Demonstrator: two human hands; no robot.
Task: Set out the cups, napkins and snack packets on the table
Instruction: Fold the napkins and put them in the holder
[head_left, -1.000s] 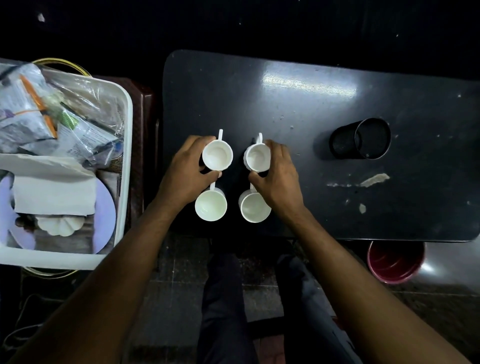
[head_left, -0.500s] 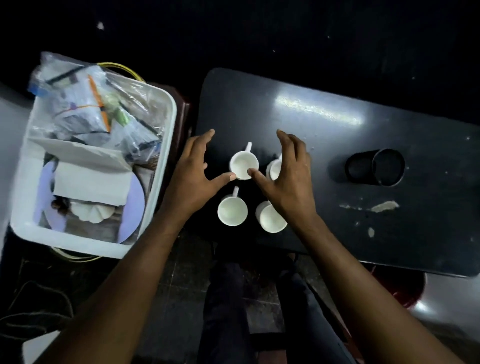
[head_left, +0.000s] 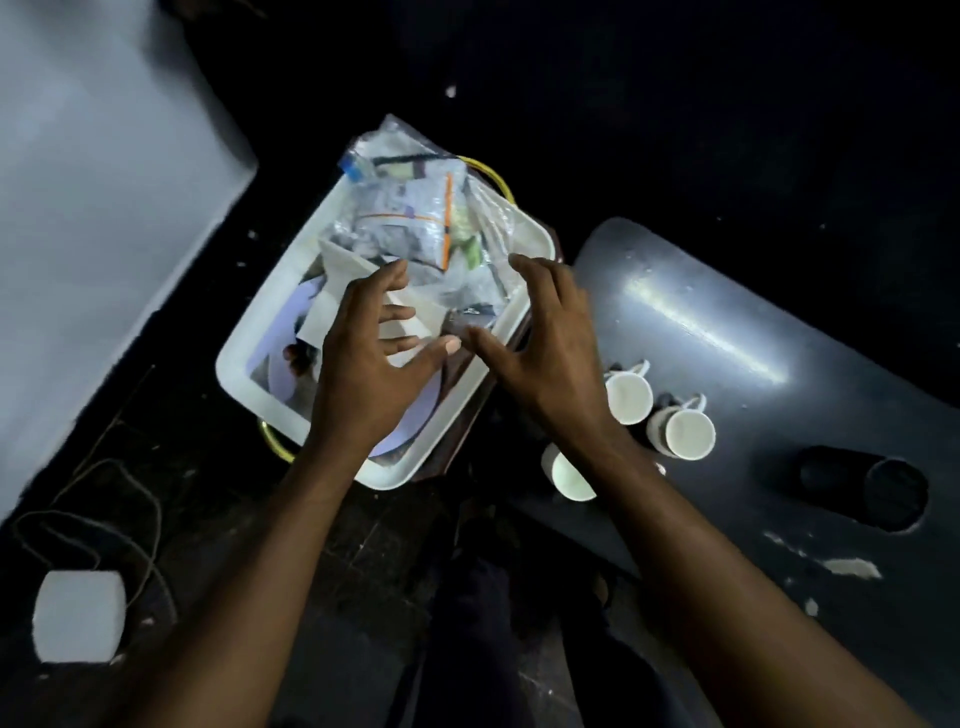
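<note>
Each grip wide, empty, above white tray (head_left: 244, 358); inside: snack packets (head_left: 415, 218), napkins (head_left: 358, 291).

A single head-worn view is given, aimed steeply downward and tilted, so the white tray (head_left: 244, 364) is centred close below and the dark counter (head_left: 753, 322) is pushed to the right edge (no second view is offered).
</note>
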